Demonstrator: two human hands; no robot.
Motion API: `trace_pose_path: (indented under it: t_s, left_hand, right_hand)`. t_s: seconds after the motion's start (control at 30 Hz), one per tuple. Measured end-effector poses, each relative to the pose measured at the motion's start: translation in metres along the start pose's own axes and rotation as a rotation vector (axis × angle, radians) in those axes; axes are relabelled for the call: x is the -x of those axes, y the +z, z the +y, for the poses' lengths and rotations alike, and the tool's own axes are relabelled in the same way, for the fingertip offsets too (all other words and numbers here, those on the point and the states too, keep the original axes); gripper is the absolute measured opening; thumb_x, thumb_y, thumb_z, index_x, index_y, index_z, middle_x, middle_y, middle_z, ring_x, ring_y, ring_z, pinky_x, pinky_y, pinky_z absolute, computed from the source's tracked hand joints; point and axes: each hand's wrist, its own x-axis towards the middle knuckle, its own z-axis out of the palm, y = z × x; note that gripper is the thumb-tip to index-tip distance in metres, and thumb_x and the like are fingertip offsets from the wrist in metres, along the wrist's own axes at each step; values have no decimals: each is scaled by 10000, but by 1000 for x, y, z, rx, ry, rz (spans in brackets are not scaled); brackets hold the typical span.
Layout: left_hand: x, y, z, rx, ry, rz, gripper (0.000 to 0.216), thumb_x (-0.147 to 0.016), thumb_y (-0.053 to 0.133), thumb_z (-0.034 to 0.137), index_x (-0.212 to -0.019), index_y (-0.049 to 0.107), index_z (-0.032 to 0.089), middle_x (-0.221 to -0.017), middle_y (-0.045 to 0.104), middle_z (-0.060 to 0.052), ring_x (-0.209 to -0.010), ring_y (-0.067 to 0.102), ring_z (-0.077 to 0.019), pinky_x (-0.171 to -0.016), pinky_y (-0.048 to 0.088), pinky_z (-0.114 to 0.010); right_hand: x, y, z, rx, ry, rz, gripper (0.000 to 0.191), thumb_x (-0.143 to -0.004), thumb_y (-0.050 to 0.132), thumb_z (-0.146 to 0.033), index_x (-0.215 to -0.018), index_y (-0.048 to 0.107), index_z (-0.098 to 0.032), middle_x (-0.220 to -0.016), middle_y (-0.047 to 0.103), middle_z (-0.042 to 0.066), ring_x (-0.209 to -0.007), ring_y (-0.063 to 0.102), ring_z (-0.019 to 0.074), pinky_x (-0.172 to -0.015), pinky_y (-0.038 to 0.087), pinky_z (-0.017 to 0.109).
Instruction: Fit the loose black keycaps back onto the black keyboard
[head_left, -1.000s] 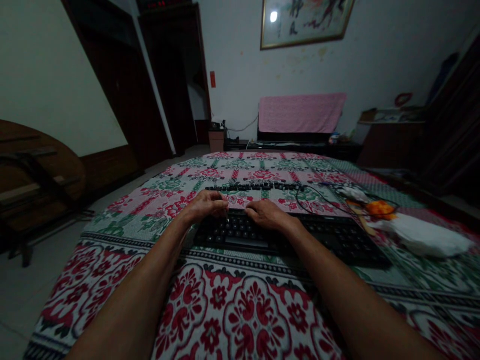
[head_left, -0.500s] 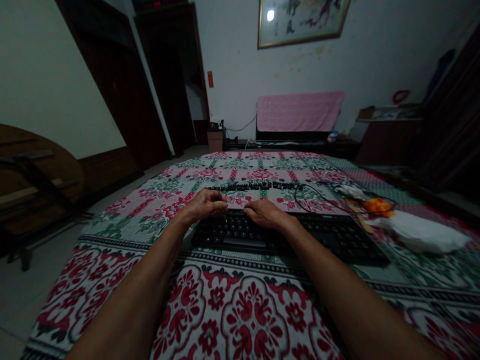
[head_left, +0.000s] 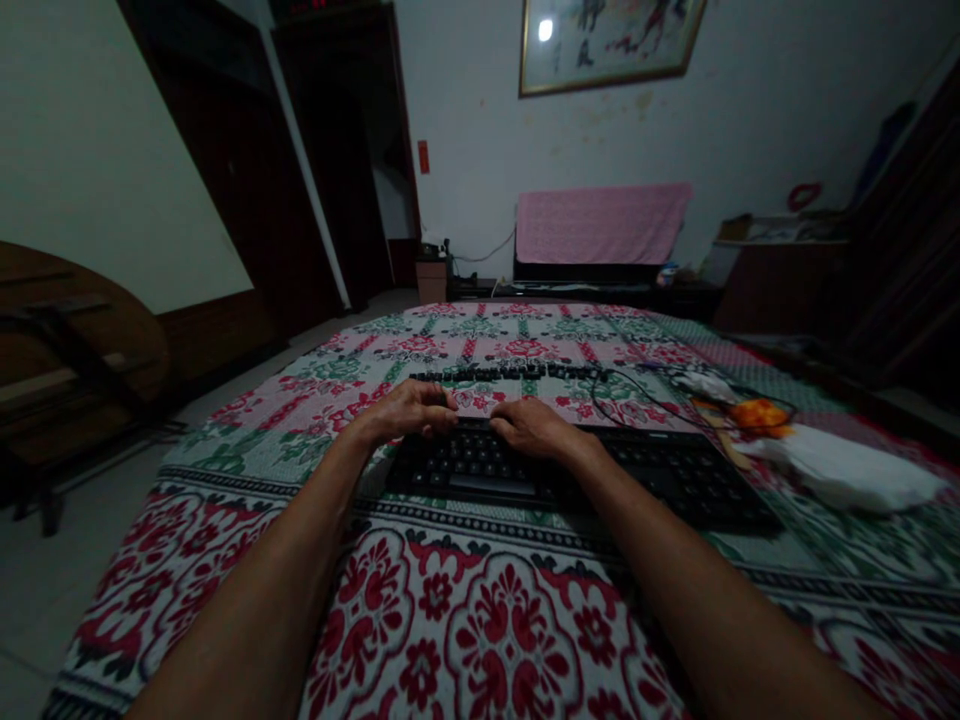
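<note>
A black keyboard lies across a table covered with a red, green and white floral cloth. Both of my hands rest on its far left part. My left hand is curled at the top key row, fingers pressed together; what they pinch is too small to name. Just to its right, my right hand has its fingers bent down onto the keys, and its fingertips are hidden. Beyond the keyboard a line of loose dark keycaps lies on the cloth.
A thin black cable loops to the right of the keycaps. An orange object and a white cloth lie at the right. Dark wooden furniture stands left of the table. A pink-draped unit stands at the back wall.
Both hands stay at the same spot on the keyboard. Only the camera has shifted slightly.
</note>
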Motion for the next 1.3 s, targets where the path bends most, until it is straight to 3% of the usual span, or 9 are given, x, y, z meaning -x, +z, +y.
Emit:
trace_pose_path:
  t_s: [0.2,0.5,0.8,1.0,1.1,1.3]
  left_hand:
    - [3,2,7,-56,6,-36,270,-605,691,293,-808,597,141,-641,590,25,-536,511,-71,-485,384,-182]
    - [-3,7,1,-6,55,81,243,-634,649,296,-791,574,127,-640,624,-6,-521,537,-87,-499,389,-204]
    - [-7,2,-12,33,61,105,240,-677,618,342,-768,574,124,-699,647,-40,-592,594,-121,-525,417,-216]
    - [-8,9,-3,-25,98,100,215,-645,623,309,-741,557,128,-606,587,6,-496,510,-84,-489,371,-204]
    - [-6,15,5,-136,100,134,199,-655,601,313,-741,557,139,-562,552,25,-506,504,-95,-507,371,-209]
    - [3,24,21,-707,257,227,171,-722,548,309,-751,635,165,-554,552,17,-550,482,-114,-534,314,-214]
  right_hand:
    - [1,-2,0,11,-2,-7,385,-890,298,-289,-993,647,-166,-1017,665,94,-898,600,191,-732,381,239]
    - [0,-1,0,32,-6,-7,361,-882,312,-266,-997,640,-167,-1013,666,94,-911,602,198,-730,380,237]
    - [1,-3,-1,39,4,-13,377,-880,309,-278,-1005,641,-150,-1024,661,108,-915,599,206,-746,382,248]
    - [-1,0,2,11,-12,3,375,-881,315,-294,-1011,644,-167,-1025,662,98,-917,600,207,-742,388,251]
    - [-2,2,3,2,-15,2,371,-879,321,-301,-1020,643,-179,-1019,665,92,-913,602,208,-736,392,251]
    - [-3,3,5,21,-16,6,354,-880,337,-290,-1043,635,-188,-1044,659,82,-939,595,200,-755,388,241]
